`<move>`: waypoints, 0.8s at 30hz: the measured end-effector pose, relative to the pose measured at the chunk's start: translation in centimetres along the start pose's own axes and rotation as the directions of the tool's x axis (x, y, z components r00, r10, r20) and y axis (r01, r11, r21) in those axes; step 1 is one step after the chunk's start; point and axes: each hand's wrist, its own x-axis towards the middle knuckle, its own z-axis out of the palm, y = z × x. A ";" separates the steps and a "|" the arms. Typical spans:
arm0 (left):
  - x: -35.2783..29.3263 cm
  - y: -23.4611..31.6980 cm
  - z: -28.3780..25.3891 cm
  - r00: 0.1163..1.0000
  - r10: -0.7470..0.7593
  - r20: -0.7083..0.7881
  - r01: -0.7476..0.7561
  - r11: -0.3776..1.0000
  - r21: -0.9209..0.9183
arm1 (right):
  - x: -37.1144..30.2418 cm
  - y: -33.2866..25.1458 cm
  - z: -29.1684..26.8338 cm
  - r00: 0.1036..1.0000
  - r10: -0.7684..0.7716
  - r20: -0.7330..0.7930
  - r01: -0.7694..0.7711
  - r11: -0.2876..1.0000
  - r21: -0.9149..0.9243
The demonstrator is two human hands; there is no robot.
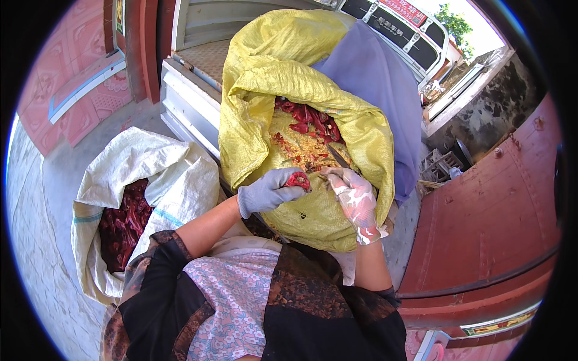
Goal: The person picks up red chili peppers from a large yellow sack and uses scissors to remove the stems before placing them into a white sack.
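Note:
My left hand, in a grey glove, is closed around a red dried chili pepper, whose cut, hollow-looking end faces up. Just to its right, my right hand wears a pale camouflage-patterned glove. Its fingers are closed on a tool with a dark pointed blade that points up and to the left; the handle is hidden in the hand. Both hands are over the near side of an open yellow woven sack. Inside that sack lie red pepper pieces and many pale yellow seeds.
A white woven sack of dark red peppers stands at my left. Purple cloth lies against the yellow sack's far right. Behind is a white truck bed; a red metal door is at right, a pink tiled wall at left.

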 end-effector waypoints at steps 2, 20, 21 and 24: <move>0.2 -0.2 -0.1 1.000 0.005 0.008 -0.004 0.999 -0.051 | 0.1 2.4 -2.2 0.989 -0.140 -0.044 0.113 0.919 -0.378; 0.8 -0.4 -1.4 1.000 0.028 -0.005 -0.029 0.995 -0.095 | 3.1 6.6 -7.7 0.944 0.321 0.078 -0.038 0.340 -0.940; 0.9 -0.5 -1.4 1.000 0.019 -0.001 -0.019 0.994 -0.112 | 3.0 6.9 -7.6 0.962 0.252 0.103 0.021 0.308 -0.951; 0.7 0.5 -1.3 0.996 -0.078 -0.045 0.072 0.991 -0.112 | 3.0 7.5 -7.3 0.955 0.285 0.080 -0.025 0.348 -0.937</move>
